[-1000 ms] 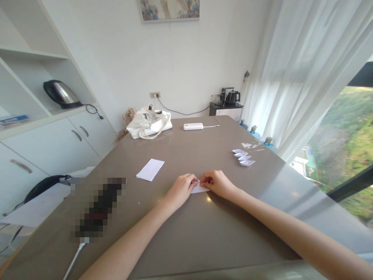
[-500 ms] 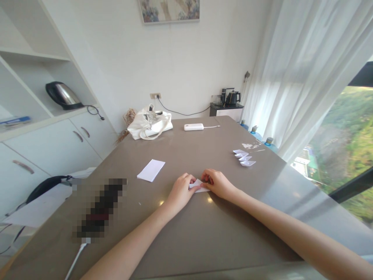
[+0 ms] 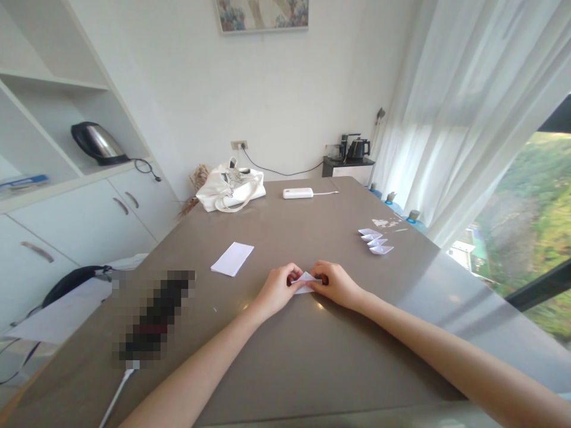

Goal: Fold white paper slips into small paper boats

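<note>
A small folded piece of white paper [image 3: 306,282] lies on the grey-brown table [image 3: 312,351] just in front of me. My left hand [image 3: 279,289] pinches its left end with curled fingers. My right hand [image 3: 338,282] presses and pinches its right end. Both hands rest on the tabletop. Most of the paper is hidden between my fingers; a small pointed flap shows between them.
A flat white paper sheet [image 3: 232,259] lies to the left. Several small folded paper pieces [image 3: 376,240] sit to the right near paper scraps. A white bag [image 3: 231,189] and a white power strip [image 3: 297,193] are at the far end. A blurred dark object [image 3: 154,318] is near left.
My fingers have shifted on the paper: a pointed flap now stands between the hands, where a flatter strip lay a second ago. Both hands stayed in the same spot.
</note>
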Tool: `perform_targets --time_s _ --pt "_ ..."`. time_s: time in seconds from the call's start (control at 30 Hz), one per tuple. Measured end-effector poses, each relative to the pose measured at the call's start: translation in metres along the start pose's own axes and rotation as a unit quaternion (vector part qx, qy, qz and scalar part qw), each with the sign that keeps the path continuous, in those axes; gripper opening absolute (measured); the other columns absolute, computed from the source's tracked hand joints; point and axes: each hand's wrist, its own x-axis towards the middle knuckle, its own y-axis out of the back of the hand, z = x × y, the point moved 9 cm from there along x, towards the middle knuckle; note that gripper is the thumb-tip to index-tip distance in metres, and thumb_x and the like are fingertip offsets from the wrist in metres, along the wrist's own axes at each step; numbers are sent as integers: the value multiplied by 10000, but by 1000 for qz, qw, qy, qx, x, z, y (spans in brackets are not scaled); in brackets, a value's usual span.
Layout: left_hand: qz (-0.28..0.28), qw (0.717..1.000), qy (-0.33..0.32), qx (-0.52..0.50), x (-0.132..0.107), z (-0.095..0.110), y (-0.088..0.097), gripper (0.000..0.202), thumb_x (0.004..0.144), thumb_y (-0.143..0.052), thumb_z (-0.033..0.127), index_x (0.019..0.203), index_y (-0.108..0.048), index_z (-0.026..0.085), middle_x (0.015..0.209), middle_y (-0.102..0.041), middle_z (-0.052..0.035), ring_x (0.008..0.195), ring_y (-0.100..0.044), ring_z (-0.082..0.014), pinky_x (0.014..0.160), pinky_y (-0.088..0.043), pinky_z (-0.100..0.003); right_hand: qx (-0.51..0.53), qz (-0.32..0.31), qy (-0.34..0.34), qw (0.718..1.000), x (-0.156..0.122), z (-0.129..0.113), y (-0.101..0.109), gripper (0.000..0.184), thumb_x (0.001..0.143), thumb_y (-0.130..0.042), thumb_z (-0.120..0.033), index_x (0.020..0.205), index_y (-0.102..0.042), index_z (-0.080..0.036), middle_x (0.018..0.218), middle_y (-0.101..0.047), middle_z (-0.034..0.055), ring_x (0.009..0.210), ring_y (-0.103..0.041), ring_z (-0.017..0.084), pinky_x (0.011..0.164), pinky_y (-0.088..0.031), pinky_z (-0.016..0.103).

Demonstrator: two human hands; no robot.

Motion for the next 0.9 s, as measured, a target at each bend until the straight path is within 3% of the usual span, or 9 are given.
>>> perform_targets --time_s 0.2,0.37,0.47,0.63,0.9 --pt "-8 998 -15 -52 2 2 -2 202 796 -593 339 850 -624 147 820 -682 -43 729 -598 -148 642 -420 -225 -9 -2 20 1000 0 -6 0 240 841 -544 -254 631 -540 -139 658 -487 -4 557 -427 92 520 -299 200" --pt "-29 999 -15 26 3 9 2 305 795 -571 391 654 -632 127 575 -566 11 563 -467 -111 531 -305 -214 19 27 0 999 0 0 9 198 820 -576 -243 656 -576 -133 661 -521 2 577 -445 102 540 -323 204" --pt "-17 999 -13 45 3 10 7 312 787 -570 381 621 -622 122 539 -510 25 539 -419 -100 515 -265 -215 53 38 -32 997 -1 8 14 178 788 -622 -288 698 -640 -135 633 -556 4 565 -462 109 538 -339 211" --pt "-28 999 10 13 4 1 10 312 781 -564 384 635 -630 116 563 -548 11 555 -457 -112 539 -304 -214 65 40 -69 995 -2 16 21 221 779 -622 -324 689 -671 -128 608 -600 15 561 -483 118 531 -341 218" --pt "-45 999 17 12 5 -2 15 265 801 -553 314 646 -638 118 584 -595 -5 567 -504 -121 552 -340 -217 54 7 -56 997 0 19 16 261 826 -537 -299 703 -679 -117 567 -583 3 540 -459 111 515 -331 214"
